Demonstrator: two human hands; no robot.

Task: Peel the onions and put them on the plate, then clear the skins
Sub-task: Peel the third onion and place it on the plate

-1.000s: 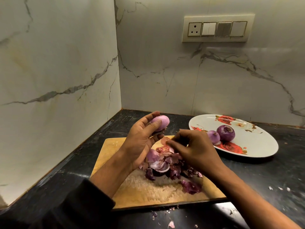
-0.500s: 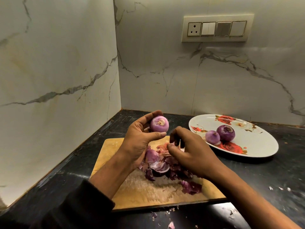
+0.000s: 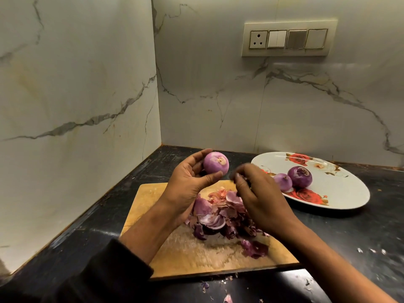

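My left hand (image 3: 185, 182) grips a peeled, pale purple onion (image 3: 216, 163) above the far edge of the wooden cutting board (image 3: 181, 252), its cut root end facing me. My right hand (image 3: 258, 193) hovers just right of that onion, fingers loosely curled and blurred; nothing shows in it. A heap of purple and pink onion skins (image 3: 220, 215) lies on the board beneath both hands. The white plate with red roses (image 3: 341, 193) sits to the right and carries two peeled onions: a small pale one (image 3: 283, 182) and a darker one (image 3: 300, 176).
The black countertop (image 3: 349, 241) meets marble walls at the left and back. Small skin scraps (image 3: 227, 298) lie on the counter in front of the board and more at the right (image 3: 371, 250). A switch panel (image 3: 288, 38) is on the back wall.
My left hand has turned the onion so its cut end faces me and lifted it slightly. My right hand has risen from the skin pile toward the onion.
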